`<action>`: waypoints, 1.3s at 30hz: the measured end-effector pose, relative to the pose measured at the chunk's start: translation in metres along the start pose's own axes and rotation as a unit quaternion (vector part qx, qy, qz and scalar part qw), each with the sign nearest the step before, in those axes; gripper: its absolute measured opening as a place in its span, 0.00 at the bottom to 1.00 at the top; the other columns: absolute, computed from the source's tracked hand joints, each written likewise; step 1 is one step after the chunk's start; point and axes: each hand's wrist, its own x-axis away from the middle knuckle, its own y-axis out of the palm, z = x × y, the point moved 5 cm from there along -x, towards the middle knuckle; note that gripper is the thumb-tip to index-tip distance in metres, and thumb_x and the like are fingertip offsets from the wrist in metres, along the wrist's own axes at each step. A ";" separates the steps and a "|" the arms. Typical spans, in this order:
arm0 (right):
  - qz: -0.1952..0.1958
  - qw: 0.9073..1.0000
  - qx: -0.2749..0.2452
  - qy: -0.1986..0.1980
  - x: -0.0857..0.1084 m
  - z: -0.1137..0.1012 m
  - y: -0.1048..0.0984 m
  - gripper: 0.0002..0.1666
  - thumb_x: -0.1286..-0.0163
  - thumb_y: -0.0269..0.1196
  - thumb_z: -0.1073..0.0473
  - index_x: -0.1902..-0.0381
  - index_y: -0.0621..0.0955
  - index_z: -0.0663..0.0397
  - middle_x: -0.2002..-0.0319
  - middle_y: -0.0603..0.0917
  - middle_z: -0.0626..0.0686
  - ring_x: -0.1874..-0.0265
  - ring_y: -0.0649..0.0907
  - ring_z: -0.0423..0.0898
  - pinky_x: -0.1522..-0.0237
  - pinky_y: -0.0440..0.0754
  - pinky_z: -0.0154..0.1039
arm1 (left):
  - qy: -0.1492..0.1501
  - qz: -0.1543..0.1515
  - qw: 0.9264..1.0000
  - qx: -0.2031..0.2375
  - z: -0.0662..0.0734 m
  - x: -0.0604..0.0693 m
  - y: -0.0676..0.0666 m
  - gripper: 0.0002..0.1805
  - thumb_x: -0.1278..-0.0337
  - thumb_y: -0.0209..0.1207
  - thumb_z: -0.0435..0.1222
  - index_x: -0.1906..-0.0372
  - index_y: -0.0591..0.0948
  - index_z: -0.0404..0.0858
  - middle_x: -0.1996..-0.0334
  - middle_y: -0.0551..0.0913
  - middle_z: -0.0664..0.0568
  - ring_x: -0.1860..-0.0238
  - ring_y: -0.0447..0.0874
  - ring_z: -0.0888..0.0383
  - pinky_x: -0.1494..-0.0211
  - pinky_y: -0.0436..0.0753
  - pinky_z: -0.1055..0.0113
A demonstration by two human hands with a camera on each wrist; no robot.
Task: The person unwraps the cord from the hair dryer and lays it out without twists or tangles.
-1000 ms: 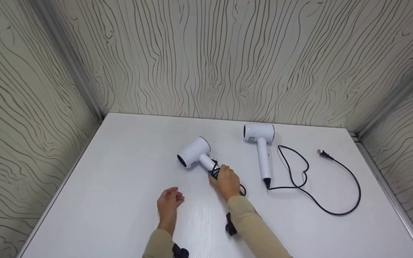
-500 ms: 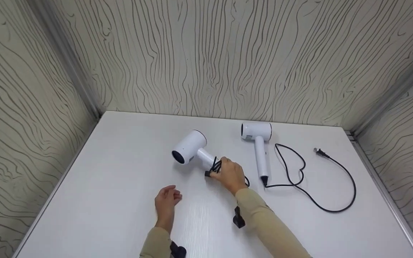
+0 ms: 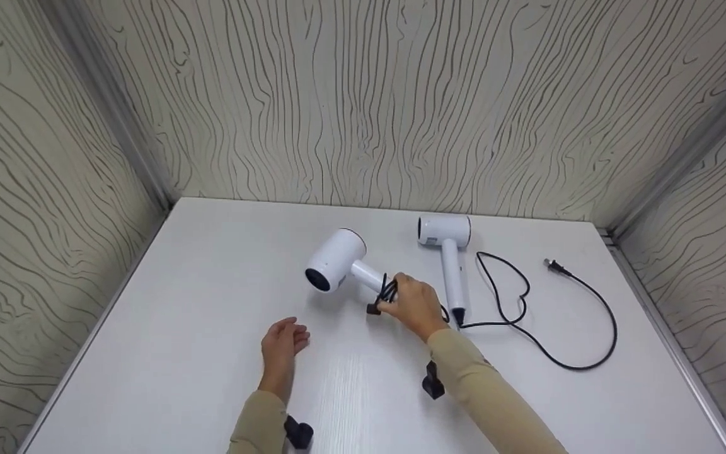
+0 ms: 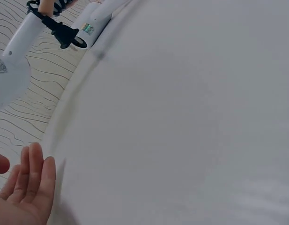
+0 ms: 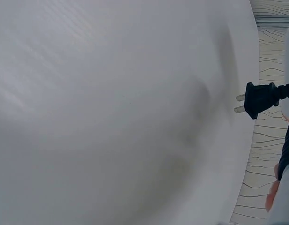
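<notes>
Lifting, I'd judge: right hand [image 3: 416, 308] grips the left hair dryer [image 3: 336, 257], seemingly aloft; left hand [image 3: 283, 343] slack, empty. Next calls for minding the bundled cord [image 3: 387, 291].

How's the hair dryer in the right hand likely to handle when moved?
The hair dryer would probably feel head-heavy, since its thick barrel sits beyond the slim handle, away from the right hand. The black cord, bunched at the handle, looks floppy and may shift or snag. The glossy casing could be slippery.
</notes>
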 end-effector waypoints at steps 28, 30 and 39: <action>-0.003 0.997 0.039 -0.063 0.003 -0.008 -0.019 0.28 0.54 0.74 0.44 0.66 0.78 0.59 0.75 0.83 0.49 0.81 0.77 0.41 0.78 0.81 0.36 | 0.011 -0.079 0.993 -0.090 0.060 -0.005 0.016 0.39 0.32 0.41 0.60 0.34 0.65 0.32 0.40 0.76 0.36 0.43 0.81 0.45 0.42 0.84 0.59; -0.011 0.997 0.040 -0.062 0.003 -0.009 -0.019 0.28 0.54 0.74 0.44 0.65 0.78 0.59 0.75 0.83 0.49 0.81 0.77 0.40 0.78 0.81 0.36 | 0.011 -0.082 0.992 -0.093 0.060 -0.004 0.017 0.39 0.33 0.41 0.62 0.35 0.67 0.32 0.43 0.78 0.36 0.46 0.83 0.47 0.42 0.84 0.58; 0.003 0.995 0.042 -0.087 0.004 -0.014 -0.020 0.27 0.55 0.74 0.44 0.68 0.77 0.57 0.76 0.81 0.48 0.82 0.76 0.40 0.79 0.79 0.35 | 0.018 -0.083 0.992 -0.098 0.060 0.000 0.021 0.43 0.37 0.45 0.65 0.36 0.67 0.31 0.47 0.80 0.39 0.51 0.84 0.52 0.44 0.84 0.57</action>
